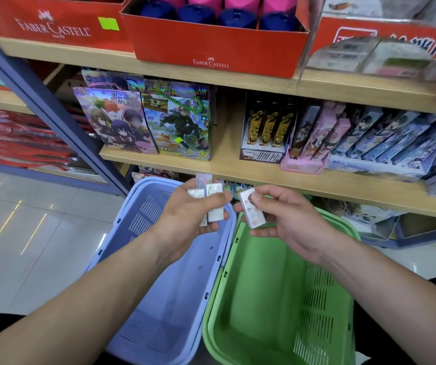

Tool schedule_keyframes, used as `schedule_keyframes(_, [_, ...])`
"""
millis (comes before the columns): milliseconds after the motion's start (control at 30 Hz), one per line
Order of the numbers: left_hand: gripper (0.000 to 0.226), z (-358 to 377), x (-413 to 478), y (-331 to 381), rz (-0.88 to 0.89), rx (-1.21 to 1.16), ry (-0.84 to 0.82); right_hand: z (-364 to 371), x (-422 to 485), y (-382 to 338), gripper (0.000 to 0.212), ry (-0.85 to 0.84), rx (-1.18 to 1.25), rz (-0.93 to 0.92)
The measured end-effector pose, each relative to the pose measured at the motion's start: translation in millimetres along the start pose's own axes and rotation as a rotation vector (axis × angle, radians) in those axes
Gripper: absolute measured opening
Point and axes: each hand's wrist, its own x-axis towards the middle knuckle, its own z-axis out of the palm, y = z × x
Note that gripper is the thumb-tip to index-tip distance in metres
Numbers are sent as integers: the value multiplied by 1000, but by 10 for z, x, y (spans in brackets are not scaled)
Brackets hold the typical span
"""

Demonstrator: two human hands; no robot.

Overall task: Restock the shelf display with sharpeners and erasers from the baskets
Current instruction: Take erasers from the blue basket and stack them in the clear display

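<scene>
Erasers (212, 198), several small white blocks in printed sleeves, gripped as a loose clutch in left hand (193, 214), above and just left of green basket (264, 299). Left fingers (218, 225) curled under the clutch, thumb pressed across its front. Single eraser (251, 209) pinched in right hand (288, 222) over the far rim of green basket, thumb on the printed face, fingers behind. Tilted, not upright. Hands near each other; contact between them not discernible.

Handling, as judged: light, firm blocks with slight give. Glossy sleeves probably slippery, so the loose clutch is prone to sliding apart. Best taken one at a time across the broad faces, as in the right hand. Not fragile.

Blue basket (174, 299) touching the left side of green basket. Near ends of both covered by forearms, contents there unverifiable. Red display box (216, 46) of pink and blue tubs (198, 11), presumed sharpeners, well above green basket on the upper shelf board (238, 80).

Hidden or unclear: exact count in the left hand, lower blocks masked by fingers. Sleeve print unreadable. Destination slot for erasers not identifiable. Clear packs (369, 56) up and right of green basket blurred, contents undetermined. Lowest shelf level behind the hands largely blocked.
</scene>
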Motion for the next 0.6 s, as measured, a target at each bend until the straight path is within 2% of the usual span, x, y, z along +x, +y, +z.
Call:
schedule_keyframes(67, [20, 18, -29, 0, 5, -6, -9, 12, -19, -20, 21, -9, -72, -45])
schedule_keyframes(233, [28, 45, -67, 17, 39, -20, -2, 31, -74, -72, 26, -14, -21, -50])
schedule_keyframes(400, [28, 69, -66, 6, 47, -22, -15, 42, -51, -41, 20, 0, -2, -120])
schedule_keyframes(600, [28, 77, -42, -31, 32, 12, -10, 25, -26, -45, 33, 48, -61, -188])
